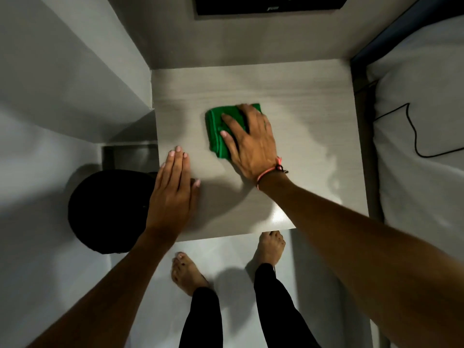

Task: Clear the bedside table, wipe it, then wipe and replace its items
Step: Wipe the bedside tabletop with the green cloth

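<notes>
1. I am looking down into a narrow corner: pale walls on the left and at the back, a pale floor [75, 285] below, and a bed [421, 96] with white bedding lying along the right edge.
2. The bedside table [288, 91] is sitting in the middle of the view, pale wood grain, its back edge against the wall and its right edge just beside the bed.
3. A green cloth [216, 129], folded, is lying near the centre of the tabletop. It is the only loose thing I am seeing on the surface.
4. The right hand [251, 144] is lying flat on the cloth, palm down, fingers spread and pressing it against the wood. The fingers are not curling around the cloth; the far right part of the cloth is hidden under the hand.
5. A pink cord bracelet [270, 170] is sitting on the right wrist.
6. The left hand [173, 189] is resting flat on the front left part of the tabletop, fingers straight and held close together, holding nothing. It is lying well apart from the cloth.
7. A shiny, damp-looking patch is showing on the wood to the right of the right wrist; I cannot tell what it is.
8. A round black object [105, 212] is standing on the floor just left of the table, partly covered by the left forearm. I cannot tell what it is.
9. A thin black cable [411, 136] is trailing across the bedding.
10. A dark panel [271, 5] is hanging on the back wall above the table.
11. Two bare feet [188, 272] and black trouser legs are standing at the front edge of the table.
</notes>
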`<state>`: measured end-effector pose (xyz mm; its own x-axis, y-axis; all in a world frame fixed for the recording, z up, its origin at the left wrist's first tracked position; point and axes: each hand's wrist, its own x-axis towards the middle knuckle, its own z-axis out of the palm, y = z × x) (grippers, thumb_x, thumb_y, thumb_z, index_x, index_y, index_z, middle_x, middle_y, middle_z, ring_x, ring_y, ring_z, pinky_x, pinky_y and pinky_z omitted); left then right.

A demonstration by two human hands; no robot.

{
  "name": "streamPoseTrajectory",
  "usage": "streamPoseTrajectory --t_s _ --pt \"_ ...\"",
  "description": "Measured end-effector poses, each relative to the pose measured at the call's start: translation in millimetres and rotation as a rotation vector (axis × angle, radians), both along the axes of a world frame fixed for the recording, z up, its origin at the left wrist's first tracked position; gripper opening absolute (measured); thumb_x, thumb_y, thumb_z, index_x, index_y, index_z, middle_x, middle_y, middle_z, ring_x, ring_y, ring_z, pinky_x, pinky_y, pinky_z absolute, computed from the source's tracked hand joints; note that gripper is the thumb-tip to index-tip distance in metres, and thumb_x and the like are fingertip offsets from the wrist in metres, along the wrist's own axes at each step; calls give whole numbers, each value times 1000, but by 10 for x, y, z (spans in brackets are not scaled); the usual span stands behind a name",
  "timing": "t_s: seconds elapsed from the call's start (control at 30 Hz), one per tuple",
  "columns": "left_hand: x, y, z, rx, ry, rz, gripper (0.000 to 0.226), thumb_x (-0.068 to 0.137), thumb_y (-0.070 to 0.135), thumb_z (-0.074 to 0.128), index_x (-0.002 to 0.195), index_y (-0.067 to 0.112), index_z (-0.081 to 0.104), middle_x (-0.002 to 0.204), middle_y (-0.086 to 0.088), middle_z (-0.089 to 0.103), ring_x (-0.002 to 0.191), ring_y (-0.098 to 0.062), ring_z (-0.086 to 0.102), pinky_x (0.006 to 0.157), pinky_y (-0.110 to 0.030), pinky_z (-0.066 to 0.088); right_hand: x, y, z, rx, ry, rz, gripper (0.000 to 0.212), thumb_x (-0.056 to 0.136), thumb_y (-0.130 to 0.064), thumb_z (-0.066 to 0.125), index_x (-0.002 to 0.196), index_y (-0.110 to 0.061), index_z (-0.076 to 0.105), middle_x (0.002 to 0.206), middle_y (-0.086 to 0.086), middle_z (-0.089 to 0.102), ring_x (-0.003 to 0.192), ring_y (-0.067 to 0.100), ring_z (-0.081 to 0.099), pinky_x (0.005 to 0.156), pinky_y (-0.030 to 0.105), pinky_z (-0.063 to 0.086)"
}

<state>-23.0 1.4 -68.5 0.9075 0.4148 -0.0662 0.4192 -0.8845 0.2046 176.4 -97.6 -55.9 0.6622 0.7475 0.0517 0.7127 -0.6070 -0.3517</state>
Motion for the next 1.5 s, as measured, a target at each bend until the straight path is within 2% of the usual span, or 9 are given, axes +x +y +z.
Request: streamPoseTrajectory --t_s 0.17,0.33,0.5,0.63,0.77,0.87,1.03,1.23,1.5 --pt "216 -30 260 -129 -78 137 55 104 40 34 141 1 44 142 -22 48 131 -33 47 109 -44 43 -292 -366 121 19 146 3 43 102 -32 49 139 -11 58 144 21 51 136 37 47 114 49 36" --pt "611 -97 454 -478 -235 226 49 91 39 65 127 7 57 120 -14 58 102 -30 62 88 -44 54 23 -553 355 125 414 -93 49 92 -22 62 138 -8 54 134 16 54 124 31 52 109 40 44" --pt "877 -136 463 -509 -118 230 67 80 38 76 139 18 52 125 -11 47 116 -24 53 103 -34 47 262 -581 384 -5 557 -75 46 83 -20 79 126 -9 66 115 11 66 99 21 63 89 18 47" --pt "985 -91 413 -507 -164 284 45 73 28 83 112 12 69 118 -17 47 114 -29 50 102 -37 45 333 -528 417 101 578 31 25 87 -18 75 109 -6 73 101 4 67 88 12 57 76 6 39" --pt "1033 16 381 -725 -265 432 26 74 17 84 92 6 70 111 -20 58 97 -26 60 89 -29 50 386 -451 424 135 601 -17 26 88 -22 74 110 -10 73 105 4 65 99 18 56 88 24 43" --pt "1114 43 348 -720 -262 501 18 77 16 81 86 4 70 96 -15 64 85 -22 63 81 -23 50 425 -361 358 -3 531 -81 32 83 -33 78 110 -18 71 120 8 56 118 27 49 99 30 42" --pt "1321 -16 263 -615 -210 652 18 76 17 81 84 10 67 85 -6 62 75 -16 58 69 -22 47 420 -228 309 -3 591 -382 50 68 -41 89 98 -26 52 107 2 60 100 26 62 76 33 51" --pt "1412 17 290 -796 -182 866 51 72 11 84 115 11 56 102 -4 62 86 -15 60 76 -19 48 474 -191 349 -59 838 -470 62 69 -37 90 121 -14 64 124 9 65 110 29 65 95 42 56" --pt "1227 282 503 -690 -27 570 36 76 -3 76 111 2 70 100 -9 69 89 -15 61 73 -15 49 -56 -135 385 -101 929 -489 42 69 -40 87 93 -15 63 114 15 66 101 31 68 92 37 57"
